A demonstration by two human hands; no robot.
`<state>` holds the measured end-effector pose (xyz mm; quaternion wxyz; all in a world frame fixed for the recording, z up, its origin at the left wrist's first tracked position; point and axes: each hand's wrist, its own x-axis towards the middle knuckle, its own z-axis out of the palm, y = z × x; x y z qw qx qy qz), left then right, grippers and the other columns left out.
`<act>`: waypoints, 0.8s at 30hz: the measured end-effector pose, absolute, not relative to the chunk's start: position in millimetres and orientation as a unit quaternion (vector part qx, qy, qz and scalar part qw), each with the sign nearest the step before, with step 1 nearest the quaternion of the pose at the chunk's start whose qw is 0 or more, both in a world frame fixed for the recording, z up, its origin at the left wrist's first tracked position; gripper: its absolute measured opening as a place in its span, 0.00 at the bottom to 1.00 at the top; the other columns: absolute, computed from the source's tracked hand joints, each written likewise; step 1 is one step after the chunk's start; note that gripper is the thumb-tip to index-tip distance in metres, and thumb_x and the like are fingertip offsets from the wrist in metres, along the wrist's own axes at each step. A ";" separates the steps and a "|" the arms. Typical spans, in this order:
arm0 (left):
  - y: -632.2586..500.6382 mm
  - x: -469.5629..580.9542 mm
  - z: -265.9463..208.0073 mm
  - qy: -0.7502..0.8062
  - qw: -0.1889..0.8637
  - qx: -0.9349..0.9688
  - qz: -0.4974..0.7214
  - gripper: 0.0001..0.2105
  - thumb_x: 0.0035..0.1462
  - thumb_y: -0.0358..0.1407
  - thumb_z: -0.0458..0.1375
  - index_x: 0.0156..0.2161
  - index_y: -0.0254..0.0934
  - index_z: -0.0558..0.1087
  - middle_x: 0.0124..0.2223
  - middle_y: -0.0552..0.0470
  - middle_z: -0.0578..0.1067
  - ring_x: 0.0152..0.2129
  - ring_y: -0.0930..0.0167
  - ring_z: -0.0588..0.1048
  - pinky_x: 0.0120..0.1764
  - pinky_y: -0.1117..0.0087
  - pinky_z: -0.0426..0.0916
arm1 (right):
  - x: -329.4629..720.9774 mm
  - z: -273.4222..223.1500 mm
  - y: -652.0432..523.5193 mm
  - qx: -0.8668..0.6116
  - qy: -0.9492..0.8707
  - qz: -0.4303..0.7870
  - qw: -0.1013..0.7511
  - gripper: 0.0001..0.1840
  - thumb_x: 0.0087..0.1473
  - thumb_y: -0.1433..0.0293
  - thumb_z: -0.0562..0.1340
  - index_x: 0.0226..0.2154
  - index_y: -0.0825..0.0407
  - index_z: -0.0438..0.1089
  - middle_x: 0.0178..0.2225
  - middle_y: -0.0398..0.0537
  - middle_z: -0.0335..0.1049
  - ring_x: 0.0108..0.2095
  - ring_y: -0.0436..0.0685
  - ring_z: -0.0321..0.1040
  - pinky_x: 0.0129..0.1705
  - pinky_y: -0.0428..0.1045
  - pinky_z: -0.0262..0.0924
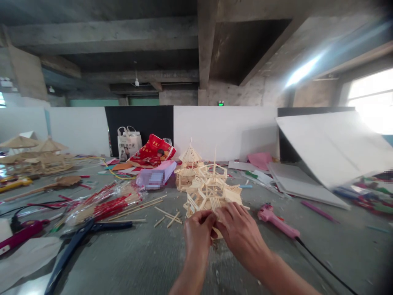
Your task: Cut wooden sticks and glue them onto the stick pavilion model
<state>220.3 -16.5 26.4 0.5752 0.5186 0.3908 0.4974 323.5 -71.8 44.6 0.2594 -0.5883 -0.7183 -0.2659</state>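
A pavilion model of thin wooden sticks [211, 189] stands on the grey table in front of me, its upper frame bare and a thin stick rising from the top. My left hand [199, 227] is closed in a pinch at the model's near edge; whatever its fingertips hold is hidden. Beside it, my right hand [241, 225] curls its fingers over the model's near right side, gripping it, with the thumb close to the left fingertips. Right behind stands a second stick pavilion [189, 162] with a pointed roof.
Loose sticks [172, 218] and dark blue cutters [78, 241] lie at left, near bagged sticks [107, 200]. A pink glue gun [279, 221] with a black cord lies at right. White boards [301, 186] are further back. More stick models [39, 153] stand far left.
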 end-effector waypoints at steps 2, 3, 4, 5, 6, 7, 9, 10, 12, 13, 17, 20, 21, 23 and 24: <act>-18.1 219.7 27.4 0.388 0.571 0.522 0.501 0.09 0.42 0.36 0.58 0.28 0.31 0.70 0.15 0.58 0.68 0.08 0.78 0.63 0.09 0.80 0.51 | 323.4 54.4 -73.7 -0.585 -0.726 -0.246 0.265 0.10 0.52 0.71 0.58 0.39 0.54 0.64 0.38 0.50 0.65 0.39 0.59 0.61 0.41 0.54 0.58; -19.0 219.8 27.7 0.387 0.569 0.522 0.504 0.08 0.42 0.36 0.58 0.27 0.31 0.69 0.15 0.58 0.68 0.08 0.79 0.63 0.10 0.80 0.51 | 324.0 59.6 -74.5 -0.583 -0.733 -0.234 0.261 0.14 0.51 0.71 0.59 0.43 0.55 0.63 0.41 0.52 0.65 0.42 0.59 0.60 0.43 0.55 0.58; -19.9 220.0 27.9 0.387 0.567 0.521 0.508 0.08 0.42 0.36 0.58 0.27 0.32 0.67 0.15 0.59 0.67 0.08 0.79 0.63 0.10 0.80 0.51 | 324.9 64.6 -75.0 -0.581 -0.741 -0.223 0.253 0.19 0.50 0.72 0.59 0.46 0.56 0.61 0.44 0.53 0.64 0.44 0.60 0.59 0.46 0.55 0.56; -20.6 220.3 27.8 0.387 0.565 0.519 0.512 0.08 0.43 0.36 0.57 0.26 0.33 0.66 0.16 0.59 0.67 0.08 0.80 0.63 0.10 0.81 0.51 | 326.1 69.2 -75.1 -0.578 -0.750 -0.212 0.241 0.23 0.48 0.73 0.59 0.49 0.58 0.59 0.47 0.54 0.62 0.47 0.61 0.57 0.48 0.56 0.55; -21.0 220.7 27.4 0.387 0.564 0.517 0.515 0.08 0.43 0.37 0.57 0.26 0.34 0.64 0.16 0.60 0.67 0.08 0.80 0.63 0.10 0.81 0.51 | 327.4 73.2 -74.8 -0.575 -0.760 -0.202 0.226 0.27 0.47 0.74 0.59 0.51 0.59 0.57 0.49 0.55 0.61 0.49 0.61 0.55 0.51 0.56 0.53; -21.0 221.1 26.6 0.388 0.562 0.516 0.517 0.08 0.43 0.37 0.57 0.26 0.35 0.63 0.17 0.60 0.68 0.08 0.80 0.64 0.10 0.81 0.51 | 328.7 76.2 -74.1 -0.571 -0.770 -0.194 0.209 0.29 0.46 0.75 0.59 0.52 0.60 0.55 0.51 0.57 0.59 0.51 0.62 0.54 0.52 0.57 0.51; -20.3 221.5 24.4 0.390 0.560 0.517 0.517 0.09 0.43 0.37 0.57 0.27 0.36 0.61 0.19 0.59 0.69 0.08 0.79 0.65 0.10 0.81 0.51 | 330.8 79.7 -71.6 -0.560 -0.788 -0.183 0.179 0.30 0.45 0.77 0.56 0.53 0.63 0.54 0.53 0.59 0.58 0.53 0.62 0.52 0.54 0.57 0.48; -19.8 221.4 23.2 0.389 0.559 0.519 0.517 0.10 0.43 0.37 0.57 0.27 0.36 0.61 0.20 0.58 0.70 0.08 0.79 0.65 0.09 0.81 0.51 | 331.4 80.2 -69.9 -0.555 -0.795 -0.180 0.168 0.30 0.45 0.78 0.54 0.54 0.64 0.54 0.53 0.60 0.57 0.53 0.62 0.52 0.54 0.57 0.48; -19.2 220.6 21.3 0.385 0.559 0.522 0.516 0.10 0.44 0.37 0.57 0.28 0.36 0.61 0.21 0.58 0.70 0.09 0.78 0.66 0.09 0.81 0.52 | 331.9 79.6 -66.1 -0.550 -0.802 -0.176 0.155 0.30 0.45 0.78 0.53 0.54 0.64 0.53 0.54 0.60 0.57 0.53 0.63 0.52 0.54 0.57 0.48; -19.4 220.0 20.8 0.382 0.560 0.524 0.515 0.09 0.45 0.38 0.57 0.28 0.36 0.61 0.21 0.57 0.70 0.09 0.78 0.67 0.10 0.81 0.52 | 331.9 79.1 -64.1 -0.550 -0.804 -0.170 0.150 0.30 0.45 0.78 0.52 0.54 0.64 0.53 0.54 0.60 0.57 0.54 0.63 0.51 0.54 0.58 0.48; -22.4 218.4 21.0 0.368 0.568 0.527 0.513 0.08 0.48 0.38 0.55 0.30 0.35 0.62 0.22 0.56 0.71 0.11 0.77 0.68 0.11 0.80 0.54 | 331.7 79.5 -57.2 -0.560 -0.805 -0.142 0.131 0.30 0.44 0.77 0.54 0.53 0.66 0.55 0.53 0.62 0.58 0.53 0.65 0.52 0.54 0.59 0.47; -23.6 218.5 21.2 0.361 0.573 0.528 0.513 0.08 0.48 0.37 0.54 0.31 0.35 0.63 0.21 0.56 0.71 0.12 0.76 0.69 0.11 0.80 0.56 | 332.0 81.8 -54.3 -0.561 -0.807 -0.134 0.127 0.29 0.44 0.76 0.53 0.51 0.65 0.57 0.50 0.61 0.61 0.52 0.64 0.54 0.53 0.58 0.49; -23.4 218.8 21.1 0.359 0.574 0.528 0.513 0.08 0.48 0.37 0.54 0.32 0.35 0.63 0.21 0.55 0.71 0.12 0.76 0.69 0.11 0.80 0.56 | 332.2 82.3 -53.8 -0.561 -0.808 -0.132 0.126 0.29 0.44 0.76 0.54 0.51 0.65 0.57 0.50 0.61 0.61 0.52 0.63 0.55 0.52 0.58 0.49; -22.6 219.6 20.6 0.358 0.574 0.528 0.514 0.07 0.48 0.36 0.54 0.31 0.35 0.63 0.21 0.55 0.71 0.12 0.76 0.69 0.11 0.80 0.56 | 332.4 82.7 -53.4 -0.562 -0.807 -0.128 0.126 0.30 0.43 0.74 0.55 0.52 0.64 0.56 0.50 0.60 0.61 0.51 0.63 0.55 0.52 0.57 0.50; -22.1 220.1 20.4 0.358 0.573 0.527 0.515 0.07 0.48 0.35 0.54 0.31 0.35 0.63 0.20 0.56 0.71 0.12 0.76 0.69 0.11 0.80 0.56 | 332.3 82.7 -53.3 -0.563 -0.806 -0.128 0.126 0.31 0.43 0.73 0.55 0.52 0.64 0.56 0.50 0.61 0.61 0.51 0.63 0.55 0.52 0.58 0.50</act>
